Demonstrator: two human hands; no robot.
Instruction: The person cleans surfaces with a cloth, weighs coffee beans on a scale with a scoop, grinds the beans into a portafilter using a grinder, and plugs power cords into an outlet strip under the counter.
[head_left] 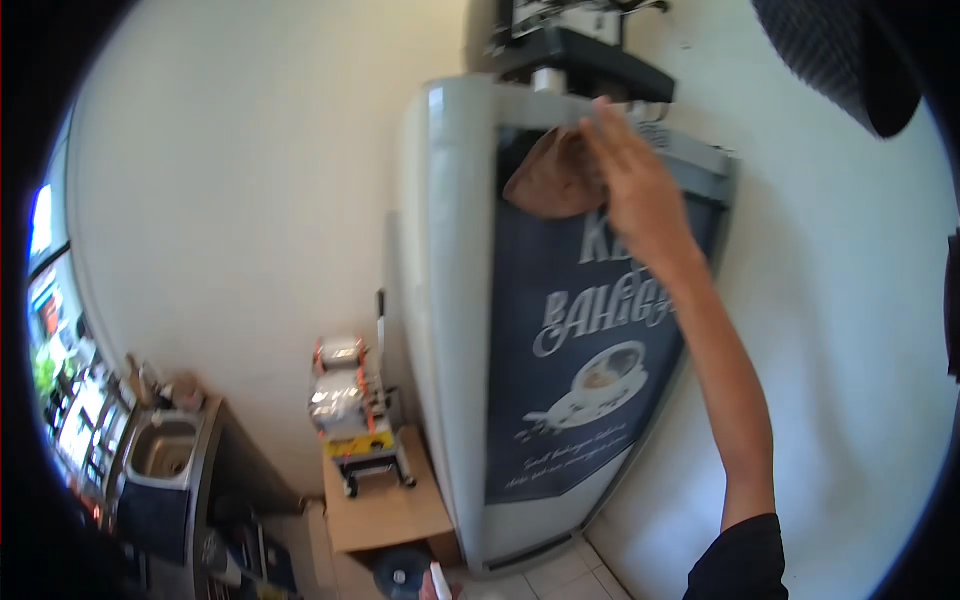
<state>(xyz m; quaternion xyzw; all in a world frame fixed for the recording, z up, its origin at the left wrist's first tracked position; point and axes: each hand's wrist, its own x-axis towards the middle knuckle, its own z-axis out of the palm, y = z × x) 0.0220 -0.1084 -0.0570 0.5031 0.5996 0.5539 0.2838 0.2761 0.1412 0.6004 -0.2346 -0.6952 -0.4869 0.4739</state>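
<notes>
High on the door of an upright fridge [460, 300], my right hand [645, 185] presses a brown cloth [560, 180] against the dark printed panel. Its fingers are stretched out and together, pointing up, and the cloth spreads out to their left. White lettering and a coffee cup picture [600, 385] show on the panel below. At the bottom edge of the view, only a small part of my left hand [455, 592] shows, around a narrow white object [440, 580] that looks like a spray nozzle; most of it is cut off.
A black and silver machine [585, 60] sits on top of the fridge. Left of the fridge, a cup-sealing machine [350, 400] stands on a cardboard box [385, 510]. Further left is a counter with a metal sink [165, 450]. A dark round object [400, 572] lies low beside the box.
</notes>
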